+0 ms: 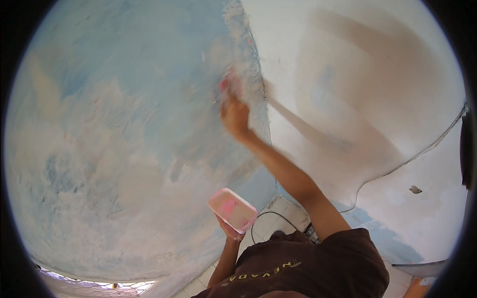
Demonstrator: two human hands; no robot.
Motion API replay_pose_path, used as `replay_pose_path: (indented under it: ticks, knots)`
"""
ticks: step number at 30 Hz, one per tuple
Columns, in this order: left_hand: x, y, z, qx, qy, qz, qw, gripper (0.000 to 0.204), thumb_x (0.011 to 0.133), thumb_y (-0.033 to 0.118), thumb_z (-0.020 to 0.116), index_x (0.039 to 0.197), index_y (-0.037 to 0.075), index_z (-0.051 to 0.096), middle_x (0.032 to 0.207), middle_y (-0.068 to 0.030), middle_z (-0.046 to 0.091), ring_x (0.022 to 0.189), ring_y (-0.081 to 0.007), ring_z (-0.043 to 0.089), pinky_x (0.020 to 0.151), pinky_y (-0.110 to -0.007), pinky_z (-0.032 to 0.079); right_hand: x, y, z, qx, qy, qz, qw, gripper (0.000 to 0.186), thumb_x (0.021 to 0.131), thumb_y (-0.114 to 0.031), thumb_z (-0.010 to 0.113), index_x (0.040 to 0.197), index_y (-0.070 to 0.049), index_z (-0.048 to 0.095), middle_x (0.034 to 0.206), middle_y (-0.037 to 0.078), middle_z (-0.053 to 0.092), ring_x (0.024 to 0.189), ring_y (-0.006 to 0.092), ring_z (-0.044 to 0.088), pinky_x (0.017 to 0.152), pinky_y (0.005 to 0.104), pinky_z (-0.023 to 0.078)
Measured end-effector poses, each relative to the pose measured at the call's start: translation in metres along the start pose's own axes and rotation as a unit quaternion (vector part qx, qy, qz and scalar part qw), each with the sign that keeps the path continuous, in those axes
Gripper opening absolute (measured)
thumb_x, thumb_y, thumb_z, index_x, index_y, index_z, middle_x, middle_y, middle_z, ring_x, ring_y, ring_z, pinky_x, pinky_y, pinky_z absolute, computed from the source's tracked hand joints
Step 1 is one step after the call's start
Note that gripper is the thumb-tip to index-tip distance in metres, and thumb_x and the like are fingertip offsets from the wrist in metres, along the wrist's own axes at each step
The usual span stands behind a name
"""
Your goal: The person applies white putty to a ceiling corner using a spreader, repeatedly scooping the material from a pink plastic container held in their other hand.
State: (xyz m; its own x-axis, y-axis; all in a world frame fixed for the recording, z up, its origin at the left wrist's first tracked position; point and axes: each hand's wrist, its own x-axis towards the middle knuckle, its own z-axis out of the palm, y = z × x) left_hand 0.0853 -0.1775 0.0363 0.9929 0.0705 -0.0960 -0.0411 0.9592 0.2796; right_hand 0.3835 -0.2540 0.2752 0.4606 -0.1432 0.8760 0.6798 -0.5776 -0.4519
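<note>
Fabric of a dark brown short-sleeved T-shirt [323, 263] is being seen nearest. Just beyond, to its left, a shallow rectangular white-rimmed tray [243, 213] with a beige inside and pink smears [228, 207] is being held by the left hand [228, 229]. Its fingers are mostly being hidden by the tray; they seem to be curled under it, how tightly cannot be told. The open face is being presented upward, presumably so that the pink material is being supported within reach of the other hand.

Farther off, the right hand [236, 114] is being held out to a blue-painted wall with pale patches [149, 94], close to the corner. A reddish-pink patch [225, 84] is being shown at its fingertips, but through blur neither finger opening nor any gripped object can be made out. The arm is being stretched, probably because that spot lies well apart from the body.

To the right, a white wall [278, 44] is being crossed by a soft brown shadow [318, 133] and a thin dark cable [392, 173]. Farthest, pale floor tiles [271, 228] are being glimpsed.
</note>
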Motion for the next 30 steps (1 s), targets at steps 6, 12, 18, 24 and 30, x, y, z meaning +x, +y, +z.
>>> replay_pose_path:
  ticks: [6, 12, 18, 24, 30]
  knots:
    - [0.004, -0.018, 0.022, 0.006, 0.031, 0.016, 0.999, 0.063, 0.102, 0.063, 0.045, 0.141, 0.014, 0.051, 0.128, -0.0075, 0.064, 0.116, -0.0306, 0.065, 0.096, -0.052, 0.057, -0.045, -0.072, -0.067, 0.167, -0.022, -0.139, 0.976, 0.056, 0.082, 0.002, 0.066, 0.138, -0.001, 0.059, 0.113, 0.018, 0.073, 0.090, 0.0320, 0.073, 0.073, 0.0383, 0.059]
    - [0.015, -0.028, 0.027, 0.027, 0.010, 0.039, 0.999, 0.061, 0.103, 0.062, 0.044, 0.140, 0.015, 0.052, 0.127, -0.0065, 0.064, 0.117, -0.0299, 0.064, 0.097, -0.051, 0.057, 0.035, 0.012, -0.056, 0.034, 0.055, 0.049, 0.997, 0.041, 0.090, -0.001, 0.064, 0.130, 0.002, 0.063, 0.114, 0.019, 0.073, 0.089, 0.0319, 0.074, 0.073, 0.0374, 0.059]
    - [0.016, -0.036, 0.037, 0.011, 0.035, 0.032, 0.999, 0.061, 0.103, 0.062, 0.043, 0.141, 0.016, 0.051, 0.128, -0.0059, 0.063, 0.118, -0.0291, 0.063, 0.097, -0.052, 0.056, -0.028, -0.073, -0.053, 0.136, -0.127, -0.051, 0.981, 0.049, 0.086, -0.002, 0.067, 0.135, 0.002, 0.061, 0.091, 0.022, 0.072, 0.069, 0.0352, 0.071, 0.060, 0.0392, 0.055]
    - [0.026, -0.038, 0.014, 0.031, 0.023, 0.050, 0.998, 0.065, 0.102, 0.066, 0.041, 0.143, 0.016, 0.049, 0.132, -0.0061, 0.061, 0.121, -0.0305, 0.061, 0.100, -0.054, 0.054, -0.022, 0.013, -0.090, 0.145, -0.027, 0.220, 0.964, 0.051, 0.092, -0.003, 0.060, 0.143, 0.005, 0.054, 0.082, 0.022, 0.070, 0.072, 0.0330, 0.071, 0.062, 0.0373, 0.053]
    - [0.031, -0.044, 0.014, 0.060, 0.021, 0.049, 0.997, 0.068, 0.102, 0.067, 0.042, 0.145, 0.014, 0.047, 0.135, -0.0075, 0.059, 0.124, -0.0315, 0.059, 0.103, -0.054, 0.052, 0.029, 0.004, -0.028, 0.062, 0.036, 0.157, 0.985, 0.051, 0.092, -0.003, 0.062, 0.141, 0.005, 0.054, 0.074, 0.013, 0.068, 0.058, 0.0213, 0.066, 0.056, 0.0329, 0.052]
